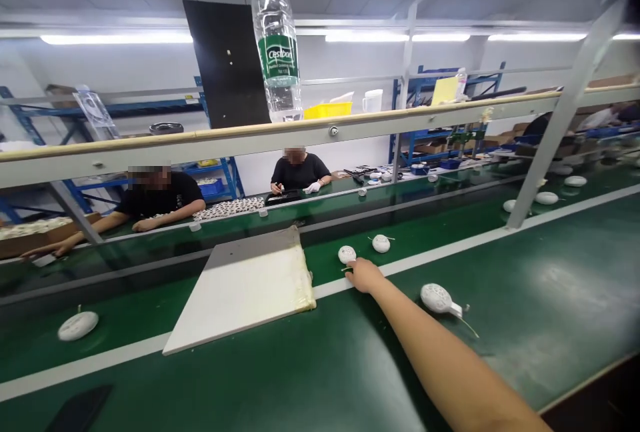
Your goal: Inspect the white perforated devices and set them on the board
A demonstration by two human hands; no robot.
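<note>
My right hand (367, 276) reaches forward over the green surface, its fingers curled at the near edge of a white round device (347, 255) with a short thin wire. The fingertips partly cover the device's lower right side. Just right of it lies a second white round device (381, 243) with thin wires. Nearer to me, right of my forearm, rests a white oval device (437, 299) with a patterned top, a white tab and a pale wire. My left hand is out of view.
A white board (245, 285) with a taped right edge lies left of my hand. Another white device (78, 326) sits far left. A dark flat object (80, 409) lies near the front. Metal posts (555, 119) carry a shelf rail with a bottle (277, 39). Two people work opposite.
</note>
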